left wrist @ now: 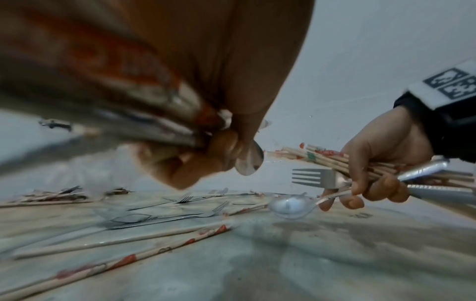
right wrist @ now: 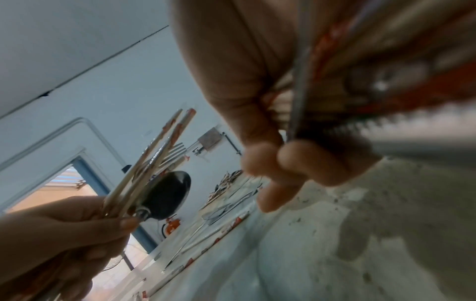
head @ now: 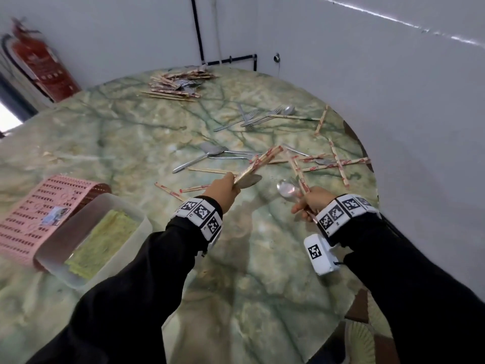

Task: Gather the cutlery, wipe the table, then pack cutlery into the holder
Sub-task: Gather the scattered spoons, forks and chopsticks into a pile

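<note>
Above the near middle of the round marble desk, both hands are raised clear of the surface, each carrying a bundle. The left hand has its fingers curled tight round several wrapped chopsticks and at least one spoon, the sticks fanning away to the far right. The right hand holds a mixed bunch of chopsticks, a fork and a spoon, fingers wrapped round the handles so the heads stick out together, probably to keep them aligned for stacking. Gathering looks only part done: loose forks and chopsticks lie scattered on the far right of the desk, another cluster of forks sits farther off, and a collected pile rests at the far edge. At the near left, a pink perforated holder lies on its side beside a clear tub with a yellow-green cloth, likely waiting for the wiping step.
</note>
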